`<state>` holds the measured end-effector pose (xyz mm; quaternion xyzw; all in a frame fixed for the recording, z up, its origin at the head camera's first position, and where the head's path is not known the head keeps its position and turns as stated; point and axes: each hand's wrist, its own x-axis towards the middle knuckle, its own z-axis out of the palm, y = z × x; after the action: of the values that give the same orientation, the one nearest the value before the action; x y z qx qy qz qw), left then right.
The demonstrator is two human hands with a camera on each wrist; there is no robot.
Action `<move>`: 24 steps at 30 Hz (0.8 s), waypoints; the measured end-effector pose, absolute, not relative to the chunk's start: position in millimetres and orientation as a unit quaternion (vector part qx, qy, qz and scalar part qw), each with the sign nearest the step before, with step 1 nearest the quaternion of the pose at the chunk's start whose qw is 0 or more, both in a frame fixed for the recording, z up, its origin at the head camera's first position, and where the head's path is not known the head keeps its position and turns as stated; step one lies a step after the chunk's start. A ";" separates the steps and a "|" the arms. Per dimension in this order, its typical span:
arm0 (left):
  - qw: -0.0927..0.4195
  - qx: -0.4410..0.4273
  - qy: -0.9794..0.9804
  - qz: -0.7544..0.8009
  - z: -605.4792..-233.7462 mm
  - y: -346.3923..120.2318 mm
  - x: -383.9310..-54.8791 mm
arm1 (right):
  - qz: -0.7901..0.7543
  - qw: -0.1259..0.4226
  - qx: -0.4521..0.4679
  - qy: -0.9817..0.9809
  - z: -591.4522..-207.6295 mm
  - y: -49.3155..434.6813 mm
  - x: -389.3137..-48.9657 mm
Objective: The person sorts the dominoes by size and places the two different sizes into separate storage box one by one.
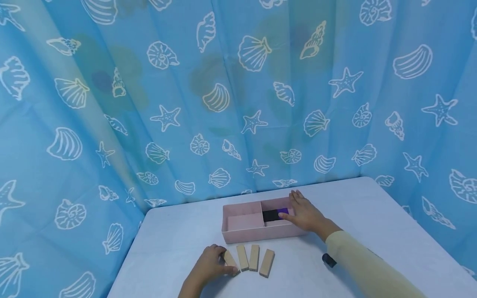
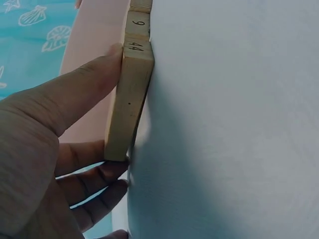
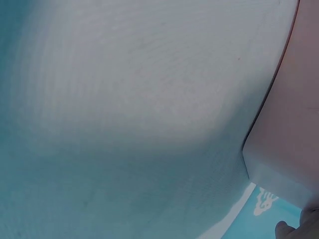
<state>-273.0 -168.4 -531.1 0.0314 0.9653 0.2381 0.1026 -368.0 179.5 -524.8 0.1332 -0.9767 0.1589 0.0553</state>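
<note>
My left hand pinches a wooden block lengthwise, thumb on the end marked 44 and fingers at the other end. The block lies against the white table. Beside it, several similar wooden blocks lie in a loose row before a pink box. My right hand rests over the right end of that box, fingers extended towards its back corner and thumb over the right compartment. In that compartment are a black piece and a purple piece, partly covered by the thumb. Only fingertips show in the right wrist view.
A divider splits the box into two compartments; the left one shows its pink floor. Under the right forearm a small black object shows at the sleeve. A blue shell-patterned curtain surrounds the white table.
</note>
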 end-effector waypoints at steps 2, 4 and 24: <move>0.108 0.029 0.962 0.251 -534.7 -167.8 -272.2 | 0.157 0.052 0.131 -0.977 -525.7 179.9 -366.4; 0.114 0.029 0.956 0.267 -538.2 -166.7 -270.9 | 0.158 0.049 0.132 -0.977 -526.5 180.8 -364.5; 0.020 0.101 0.910 0.402 -535.4 -161.4 -249.9 | 0.182 0.036 0.131 -0.974 -519.3 180.2 -364.9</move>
<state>-249.9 -161.4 -535.4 0.1011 0.9100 0.4017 0.0196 -364.9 180.2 -519.3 0.1312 -0.9739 0.1819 0.0359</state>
